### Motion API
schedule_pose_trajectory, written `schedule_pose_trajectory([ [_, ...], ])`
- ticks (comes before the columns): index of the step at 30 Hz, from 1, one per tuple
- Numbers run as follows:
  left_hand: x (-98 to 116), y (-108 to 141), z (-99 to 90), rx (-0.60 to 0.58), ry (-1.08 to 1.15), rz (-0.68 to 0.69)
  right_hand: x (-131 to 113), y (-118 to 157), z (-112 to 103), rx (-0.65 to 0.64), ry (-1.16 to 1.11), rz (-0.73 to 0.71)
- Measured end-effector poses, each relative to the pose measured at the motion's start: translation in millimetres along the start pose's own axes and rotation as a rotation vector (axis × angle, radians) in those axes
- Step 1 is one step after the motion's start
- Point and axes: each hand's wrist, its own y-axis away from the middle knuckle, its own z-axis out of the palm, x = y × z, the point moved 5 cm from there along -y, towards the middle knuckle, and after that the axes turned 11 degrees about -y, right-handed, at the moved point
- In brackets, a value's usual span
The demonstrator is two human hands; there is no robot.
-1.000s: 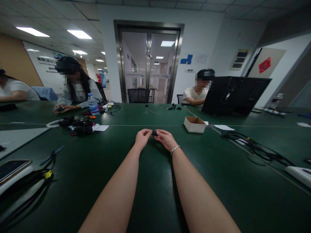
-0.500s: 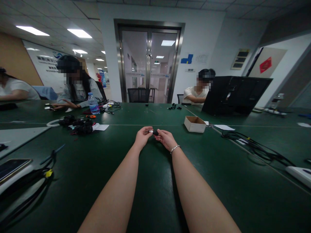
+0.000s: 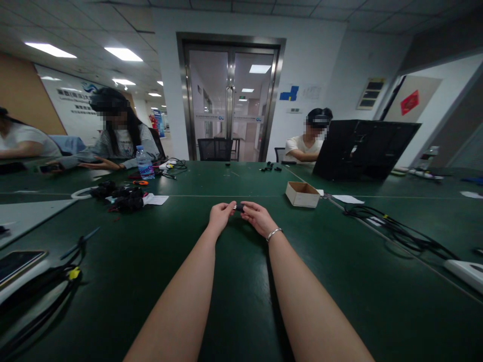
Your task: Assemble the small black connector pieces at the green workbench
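Note:
My left hand [image 3: 219,218] and my right hand [image 3: 259,219] meet above the green table [image 3: 241,281], in the middle of the view. Between them is a small black piece with a silver end [image 3: 239,207], too small to tell its exact kind. My left fingertips pinch the silver end, and my right thumb and fingers grip the black part. Both hands are closed, and the fingers cover some of the piece. A silver bracelet [image 3: 273,234] circles my right wrist.
An open cardboard box [image 3: 302,196] stands right of my hands, before a black monitor-like case [image 3: 366,151]. Black cables [image 3: 400,231] lie at right. Black parts [image 3: 128,196], a water bottle [image 3: 145,163] and a phone [image 3: 20,264] are at left. Co-workers sit across the table.
The silver end shows less now, as my left fingers sit closer to the black part. Across the table, the left co-worker's hand has moved further left.

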Motion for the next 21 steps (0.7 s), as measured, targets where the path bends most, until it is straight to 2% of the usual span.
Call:
schedule_pose_trajectory([
  [8,11.1,8.0,-6.9,0.044,-0.215,-0.022,-0.9,4.4,4.3,-0.043,-0.004,0.019],
  [14,15.3,16.1,-10.1,0.035,-0.347,-0.064,-0.3,7.6,8.0,-0.092,-0.019,0.038],
  [18,13.6,13.4,-8.5,0.060,-0.343,0.025,-0.7,6.6,6.2,-0.063,-0.035,0.027],
  [21,10.7,9.2,-4.2,0.040,-0.239,0.105,-1.8,5.2,2.8,-0.018,-0.041,0.003],
])
